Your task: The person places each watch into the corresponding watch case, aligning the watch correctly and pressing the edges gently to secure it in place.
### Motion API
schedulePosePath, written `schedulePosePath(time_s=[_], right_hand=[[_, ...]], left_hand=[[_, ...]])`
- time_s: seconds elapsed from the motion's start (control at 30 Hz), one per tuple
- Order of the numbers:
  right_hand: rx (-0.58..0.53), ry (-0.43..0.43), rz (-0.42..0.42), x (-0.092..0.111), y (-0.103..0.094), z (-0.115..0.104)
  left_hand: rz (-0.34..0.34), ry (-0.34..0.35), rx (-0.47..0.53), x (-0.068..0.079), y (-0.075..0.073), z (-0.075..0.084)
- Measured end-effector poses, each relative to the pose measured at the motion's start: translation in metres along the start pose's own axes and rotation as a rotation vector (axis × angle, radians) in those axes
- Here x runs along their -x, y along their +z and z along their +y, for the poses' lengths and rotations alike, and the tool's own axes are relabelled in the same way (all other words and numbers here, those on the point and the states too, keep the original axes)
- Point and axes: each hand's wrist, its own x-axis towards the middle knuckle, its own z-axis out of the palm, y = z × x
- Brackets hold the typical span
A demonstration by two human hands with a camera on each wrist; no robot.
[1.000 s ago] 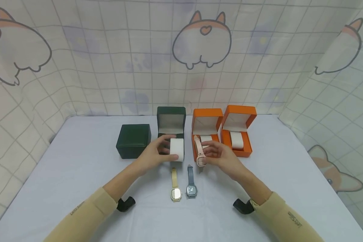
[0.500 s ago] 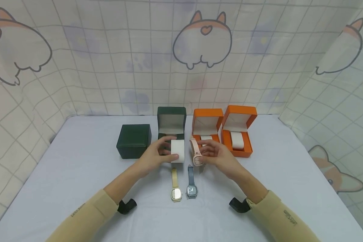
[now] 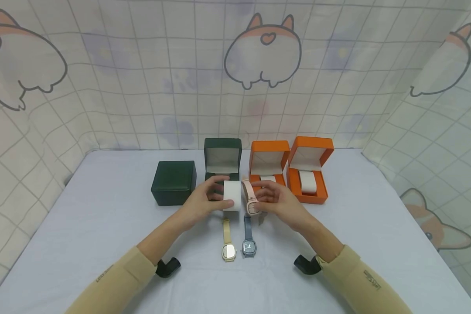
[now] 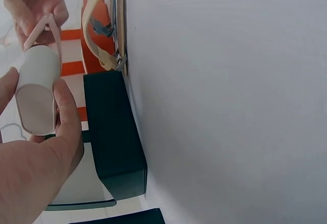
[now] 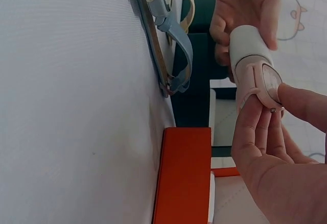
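Observation:
My left hand (image 3: 202, 198) grips a white watch cushion (image 3: 232, 196) in front of the open green box (image 3: 222, 157). Between the thumb and fingers of my right hand (image 3: 276, 198) is a pink wristwatch (image 3: 252, 205), held by its case. Its strap forms a loop, and in the right wrist view the pink watch (image 5: 258, 81) meets the end of the white cushion (image 5: 248, 43). How far the loop reaches over the cushion, I cannot tell. A yellow watch (image 3: 228, 250) and a blue watch (image 3: 249, 246) lie on the table below the hands.
A closed green box (image 3: 174, 183) stands left of the open one. Two open orange boxes, the nearer-to-centre orange box (image 3: 269, 148) and the far-right orange box (image 3: 315, 198), stand on the right, each with a white cushion inside. A patterned curtain (image 3: 161, 87) hangs behind the table.
My right hand has moved left with the pink watch, bringing it from in front of the orange box to the cushion's right end. The left hand has shifted slightly right with the cushion.

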Motion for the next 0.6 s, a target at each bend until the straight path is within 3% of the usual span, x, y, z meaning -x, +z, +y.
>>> schedulePosePath(time_s=[0.6], right_hand=[[-0.021, -0.026, -0.063, -0.0033, 0.0005, 0.0001]], left_hand=[[-0.018, -0.021, -0.057, 0.0003, 0.0032, 0.0026]])
